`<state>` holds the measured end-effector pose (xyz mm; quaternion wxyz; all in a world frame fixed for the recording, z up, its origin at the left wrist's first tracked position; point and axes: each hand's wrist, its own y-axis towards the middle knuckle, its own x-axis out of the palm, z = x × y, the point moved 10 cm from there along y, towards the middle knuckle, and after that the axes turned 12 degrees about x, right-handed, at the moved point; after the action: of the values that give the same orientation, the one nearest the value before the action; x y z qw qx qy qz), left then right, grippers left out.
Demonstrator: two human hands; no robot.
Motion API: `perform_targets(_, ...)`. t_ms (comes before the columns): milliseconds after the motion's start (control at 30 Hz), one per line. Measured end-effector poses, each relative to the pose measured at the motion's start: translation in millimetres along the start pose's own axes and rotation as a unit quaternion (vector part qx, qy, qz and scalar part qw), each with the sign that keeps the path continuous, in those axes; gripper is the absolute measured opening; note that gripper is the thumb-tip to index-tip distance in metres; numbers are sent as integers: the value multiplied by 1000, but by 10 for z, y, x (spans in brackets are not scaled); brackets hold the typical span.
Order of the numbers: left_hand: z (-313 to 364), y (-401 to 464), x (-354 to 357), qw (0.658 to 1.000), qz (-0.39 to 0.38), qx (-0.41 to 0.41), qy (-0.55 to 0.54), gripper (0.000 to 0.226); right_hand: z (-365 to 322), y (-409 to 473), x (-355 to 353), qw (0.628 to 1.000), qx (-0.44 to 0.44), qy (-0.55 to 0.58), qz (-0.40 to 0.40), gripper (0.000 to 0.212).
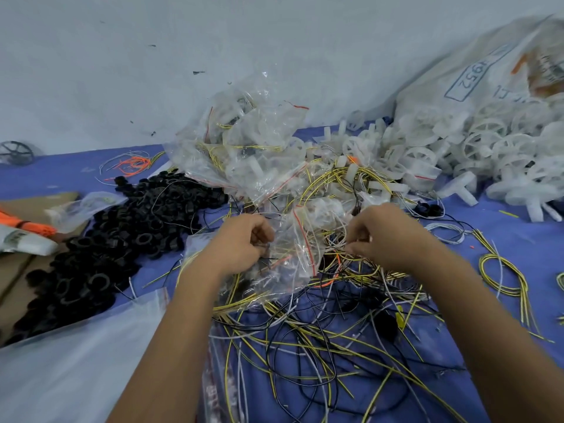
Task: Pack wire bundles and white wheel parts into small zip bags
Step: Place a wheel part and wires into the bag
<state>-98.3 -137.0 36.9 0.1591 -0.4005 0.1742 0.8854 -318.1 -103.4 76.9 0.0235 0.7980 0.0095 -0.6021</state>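
Blue table (503,239) | black rings (100,239) left | white wheels (476,151) right | filled bags (244,148) behind hands

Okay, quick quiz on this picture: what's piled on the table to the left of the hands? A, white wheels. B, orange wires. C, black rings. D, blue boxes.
C: a heap of black rings lies left of the left hand, while the white wheels are piled at the far right.

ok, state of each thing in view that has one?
left hand: grips a zip bag
zip bag: mouth open, crumpled
right hand: pinches wires
loose wires: tangled, unbagged
packed bags: filled, piled
white wheels: loose heap
big sack: open, spilling wheels
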Motion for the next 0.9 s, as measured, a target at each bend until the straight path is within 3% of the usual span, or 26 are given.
perform_targets(133, 168, 35, -99, 995, 98, 5, 24, 38, 147, -65, 57, 995, 58, -76, -10, 18)
perform_targets(233, 626, 46, -23, 977, 205, 54, -36, 22, 12, -126, 183, 994, 44, -95, -8, 13)
perform_targets(333, 1084, 69, 274, 970, 198, 140, 6, 10, 1, -179, 162, 997, -1, -75, -4, 12)
perform_targets(433, 1206, 55, 549, 972, 153, 172, 41, 7, 20, -342, -179, 992, -69, 81, 73, 12)
perform_targets(500, 1242, 39, 654, 971, 136, 185, 65, 12, 203, -488, -510, 956, -82, 233, 158, 16)
perform_targets(600, 1353, 42, 696, 965, 130, 206, 92, 28, 870, -465, -750, 881, 15, 404, 245, 29)
perform_targets(667, 1476, 59, 724, 964, 123, 219, 87, 33, 1376, -360, -752, 889, 120, 336, 286, 31)
perform_targets(733, 1597, 95, 801, 964, 109, 229, 79, 32, 1690, -199, -595, 930, 198, 180, 252, 22)
perform_targets(833, 1740, 189, 933, 966, 105, 231, 52, 19, 1858, 52, -298, 961, 211, 65, 168, 14)
perform_targets(900, 1828, 257, 1015, 965, 103, 235, 47, 15, 1859, 188, -199, 970, 203, -23, 132, 28)
